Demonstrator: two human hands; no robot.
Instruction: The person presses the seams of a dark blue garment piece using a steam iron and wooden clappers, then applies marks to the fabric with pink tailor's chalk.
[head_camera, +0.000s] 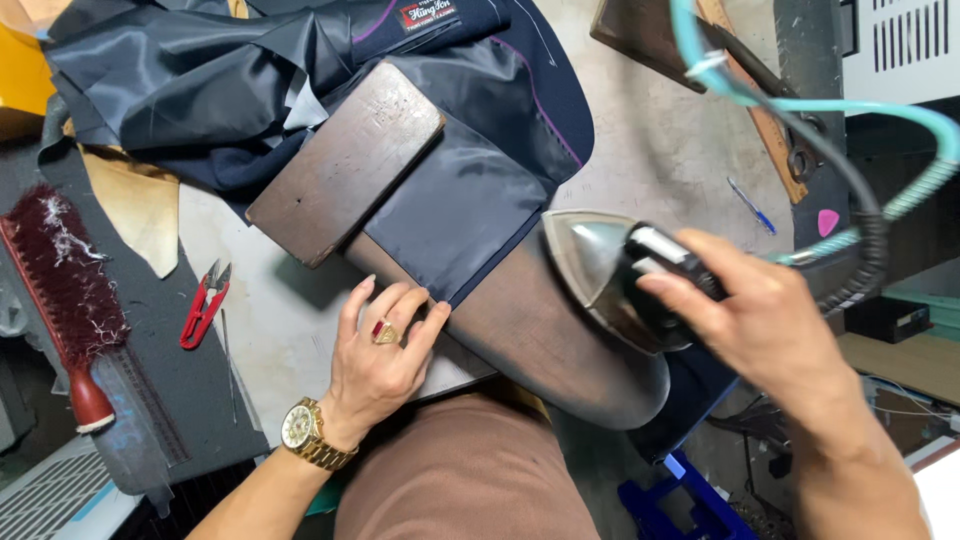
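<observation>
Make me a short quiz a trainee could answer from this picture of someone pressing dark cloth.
1. True or false: the left hand lies flat by the edge of the dark navy cloth on the pressing board.
2. What does the right hand grip?
A. the red brush
B. the iron
C. the red snips
3. Name the thing resting on the cloth above the left hand.

Key
1. True.
2. B, the iron, by its handle.
3. A dark wooden block. The red brush and red snips lie untouched to the left.
</observation>
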